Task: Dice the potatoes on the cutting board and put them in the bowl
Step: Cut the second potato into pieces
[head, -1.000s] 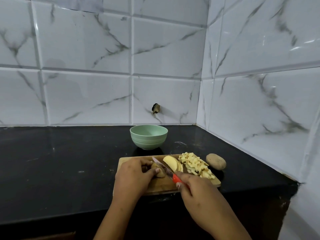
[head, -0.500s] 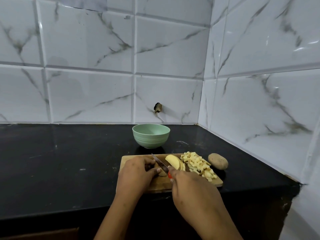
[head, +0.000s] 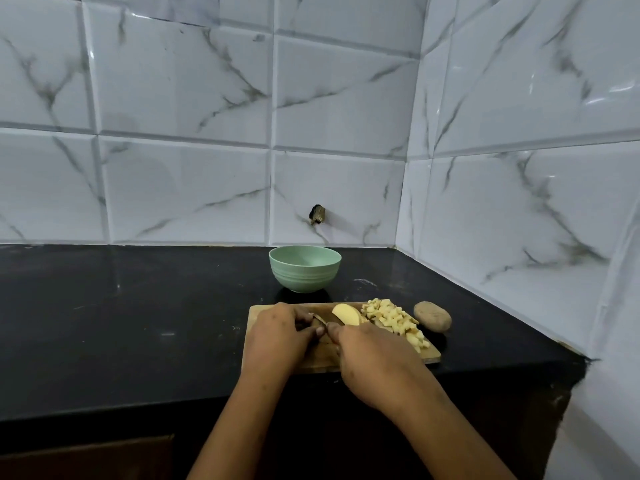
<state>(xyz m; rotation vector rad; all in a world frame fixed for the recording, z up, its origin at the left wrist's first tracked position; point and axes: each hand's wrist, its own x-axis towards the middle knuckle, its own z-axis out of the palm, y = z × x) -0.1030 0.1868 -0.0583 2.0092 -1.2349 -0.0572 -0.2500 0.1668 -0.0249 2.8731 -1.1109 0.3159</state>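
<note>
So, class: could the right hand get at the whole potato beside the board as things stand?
Probably yes: the whole potato lies on the counter right of the cutting board, close to the right hand, though that hand holds the knife.

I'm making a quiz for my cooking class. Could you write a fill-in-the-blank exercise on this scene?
The heap of pale yellow diced potato lies on the rectangular wooden cutting ____.
The whole brown unpeeled potato rests on the black ____, right of the board.
The round bowl behind the board is pale ____.
The right hand grips a small ____ whose steel blade points toward the left hand.
Missing words: board; counter; green; knife.
</note>
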